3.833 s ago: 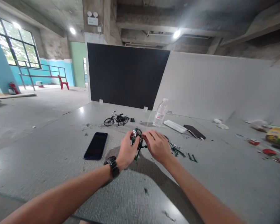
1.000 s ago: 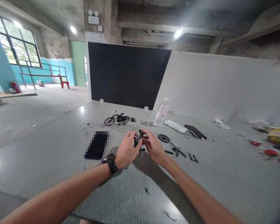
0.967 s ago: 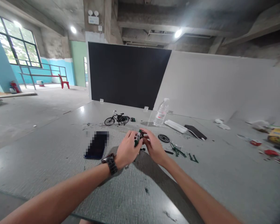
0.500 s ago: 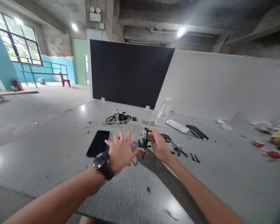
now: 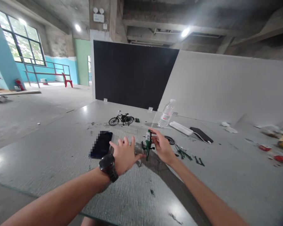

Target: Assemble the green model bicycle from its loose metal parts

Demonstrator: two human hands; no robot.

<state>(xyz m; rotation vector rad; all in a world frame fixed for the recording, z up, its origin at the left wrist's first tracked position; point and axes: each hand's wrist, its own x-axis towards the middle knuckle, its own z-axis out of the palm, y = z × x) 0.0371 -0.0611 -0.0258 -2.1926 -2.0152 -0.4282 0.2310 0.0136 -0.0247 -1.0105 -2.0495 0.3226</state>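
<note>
The green bike [image 5: 147,147] on the tabletop [image 5: 122,201], right of my left hand [image 5: 124,157], spread wide and empty, could topple if my right hand [image 5: 164,149], its only hold, slips off the far end.

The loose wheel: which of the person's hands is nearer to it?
Right. The right hand, at the green bicycle model, is close beside the loose wheel; the left hand is farther off, on the model's other side, spread open.

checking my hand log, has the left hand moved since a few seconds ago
Yes, mainly leftward: the left hand is now closer to the phone, which has stayed in place.
</note>
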